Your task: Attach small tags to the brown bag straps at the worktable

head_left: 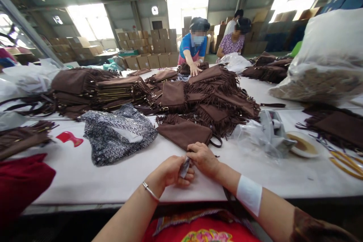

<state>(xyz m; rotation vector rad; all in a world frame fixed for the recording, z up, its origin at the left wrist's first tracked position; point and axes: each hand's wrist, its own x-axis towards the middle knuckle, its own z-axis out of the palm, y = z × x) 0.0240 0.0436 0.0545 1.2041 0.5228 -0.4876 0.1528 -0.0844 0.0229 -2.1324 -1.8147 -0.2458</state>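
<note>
Near the table's front edge, my left hand [176, 172] is closed around a small grey, cloth-like piece [185, 168]. My right hand [202, 159] meets it, its thumb and fingers pinched together at the near corner of a dark brown fringed bag [185, 132]. What the right fingertips grip is hidden. That bag lies flat, with a thin strap loop [216, 142] at its right. Behind it rises a heap of similar brown bags [210, 94]. Left of my hands lies a crumpled black-and-white patterned cloth [119, 132].
A red plastic piece [69, 138] and red cloth [25, 183] lie left. At right are clear plastic wrap [256, 140], a shallow bowl [302, 144], yellow-handled scissors [346, 163] and a large filled plastic sack [329, 60]. Across the table, a person in blue [185, 45] reaches onto the bags.
</note>
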